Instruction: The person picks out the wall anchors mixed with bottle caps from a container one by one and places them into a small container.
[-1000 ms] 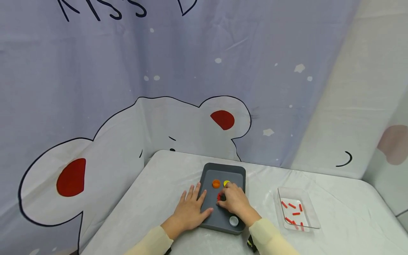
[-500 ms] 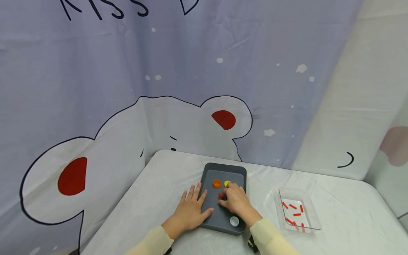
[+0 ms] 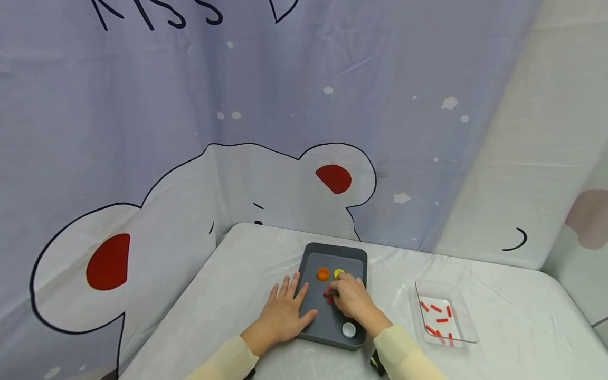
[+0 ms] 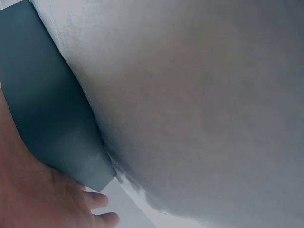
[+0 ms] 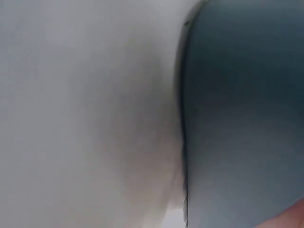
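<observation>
My left hand (image 3: 280,317) lies with fingers spread over the left rim of a dark grey rectangular tray (image 3: 311,307). Inside the tray, the fingers of my right hand (image 3: 352,300) are curled at a small red piece (image 3: 330,300), pinching it close over the tray floor; its exact shape is partly hidden by the fingers. Beyond that hand sit an orange round cap (image 3: 323,274) and a yellow round cap (image 3: 338,273), the yellow one partly covered by my knuckles. A whitish round cap (image 3: 349,330) lies nearer, by the right wrist. The wrist views show mostly the tray's outer wall (image 5: 242,118).
To the right of the tray stands a clear plastic box (image 3: 467,322) with several short red sticks (image 3: 442,320) scattered on its bottom. Both stand on a white-covered table (image 3: 389,274). A printed cloth (image 3: 275,95) hangs along the table's back edge.
In my right fingers the red piece has turned: a wider red shape a second ago, then upright, now slanted and slightly nearer me. The left hand stays still.
</observation>
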Action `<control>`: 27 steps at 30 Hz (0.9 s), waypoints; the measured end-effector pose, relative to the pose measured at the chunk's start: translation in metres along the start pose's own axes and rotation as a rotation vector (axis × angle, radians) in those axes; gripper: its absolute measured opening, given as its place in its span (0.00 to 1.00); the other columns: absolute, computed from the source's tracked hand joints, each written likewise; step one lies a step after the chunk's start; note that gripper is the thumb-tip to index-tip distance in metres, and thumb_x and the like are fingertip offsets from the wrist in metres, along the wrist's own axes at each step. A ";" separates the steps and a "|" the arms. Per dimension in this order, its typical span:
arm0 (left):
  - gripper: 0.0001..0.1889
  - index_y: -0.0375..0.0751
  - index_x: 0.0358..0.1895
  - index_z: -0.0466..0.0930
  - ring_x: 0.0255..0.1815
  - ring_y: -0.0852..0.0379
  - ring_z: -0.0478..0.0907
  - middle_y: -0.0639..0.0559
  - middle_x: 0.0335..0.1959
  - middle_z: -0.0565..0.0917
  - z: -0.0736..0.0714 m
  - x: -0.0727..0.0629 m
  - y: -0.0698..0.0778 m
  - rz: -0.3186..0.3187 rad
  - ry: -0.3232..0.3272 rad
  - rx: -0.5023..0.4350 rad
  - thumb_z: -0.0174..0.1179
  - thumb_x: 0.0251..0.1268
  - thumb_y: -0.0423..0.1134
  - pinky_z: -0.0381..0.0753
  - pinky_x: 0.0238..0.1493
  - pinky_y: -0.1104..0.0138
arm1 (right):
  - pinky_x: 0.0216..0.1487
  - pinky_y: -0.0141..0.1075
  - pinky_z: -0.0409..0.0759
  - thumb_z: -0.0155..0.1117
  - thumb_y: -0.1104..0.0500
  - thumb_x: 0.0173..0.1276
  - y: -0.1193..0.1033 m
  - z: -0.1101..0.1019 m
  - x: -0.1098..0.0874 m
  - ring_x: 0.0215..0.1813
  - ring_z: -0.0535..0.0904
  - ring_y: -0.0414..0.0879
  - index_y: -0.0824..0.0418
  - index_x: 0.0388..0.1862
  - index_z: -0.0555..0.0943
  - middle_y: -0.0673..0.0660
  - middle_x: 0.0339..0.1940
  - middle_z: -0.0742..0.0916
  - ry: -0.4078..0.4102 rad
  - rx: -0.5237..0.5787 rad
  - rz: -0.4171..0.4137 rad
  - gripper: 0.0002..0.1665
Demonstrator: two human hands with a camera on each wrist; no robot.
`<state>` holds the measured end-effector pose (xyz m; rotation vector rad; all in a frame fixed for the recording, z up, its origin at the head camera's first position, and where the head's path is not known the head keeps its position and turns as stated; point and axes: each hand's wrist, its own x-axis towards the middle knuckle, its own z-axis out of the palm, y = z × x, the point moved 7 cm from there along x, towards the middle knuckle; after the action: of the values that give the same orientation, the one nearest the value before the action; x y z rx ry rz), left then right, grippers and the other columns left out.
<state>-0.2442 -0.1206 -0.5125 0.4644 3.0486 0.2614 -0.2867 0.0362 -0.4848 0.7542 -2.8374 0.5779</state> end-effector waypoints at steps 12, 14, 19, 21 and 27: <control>0.41 0.48 0.80 0.60 0.83 0.38 0.44 0.43 0.84 0.45 0.000 0.001 0.000 0.002 0.007 -0.001 0.41 0.74 0.71 0.49 0.76 0.39 | 0.38 0.41 0.67 0.81 0.54 0.54 -0.001 -0.002 -0.003 0.39 0.77 0.48 0.58 0.31 0.87 0.50 0.33 0.81 -0.024 -0.033 0.028 0.12; 0.42 0.48 0.80 0.60 0.83 0.38 0.44 0.43 0.84 0.46 0.001 0.001 0.000 0.002 0.011 0.000 0.40 0.74 0.71 0.49 0.76 0.39 | 0.38 0.41 0.67 0.81 0.55 0.54 -0.002 -0.003 -0.004 0.39 0.77 0.49 0.58 0.32 0.88 0.51 0.34 0.81 -0.017 -0.043 0.026 0.11; 0.42 0.48 0.80 0.60 0.83 0.38 0.44 0.44 0.84 0.45 0.002 0.000 -0.001 0.001 0.019 0.001 0.39 0.73 0.72 0.49 0.76 0.40 | 0.35 0.41 0.66 0.79 0.62 0.54 -0.003 -0.005 -0.005 0.36 0.77 0.49 0.55 0.29 0.88 0.51 0.31 0.81 0.020 -0.088 -0.002 0.06; 0.42 0.48 0.80 0.60 0.83 0.38 0.44 0.43 0.84 0.45 0.002 0.001 -0.001 0.003 0.022 -0.002 0.39 0.73 0.72 0.49 0.76 0.39 | 0.34 0.41 0.65 0.78 0.64 0.54 -0.004 -0.006 -0.004 0.35 0.76 0.49 0.54 0.27 0.87 0.51 0.30 0.80 0.033 -0.099 -0.015 0.06; 0.41 0.46 0.79 0.61 0.83 0.37 0.45 0.42 0.84 0.46 -0.001 0.000 0.000 0.009 0.017 -0.010 0.42 0.74 0.69 0.49 0.76 0.39 | 0.34 0.40 0.66 0.78 0.65 0.55 -0.003 -0.007 -0.002 0.36 0.78 0.50 0.53 0.27 0.87 0.51 0.31 0.81 0.058 -0.091 -0.032 0.07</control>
<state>-0.2446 -0.1202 -0.5117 0.4776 3.0610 0.2818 -0.2834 0.0370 -0.4777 0.7524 -2.7724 0.4546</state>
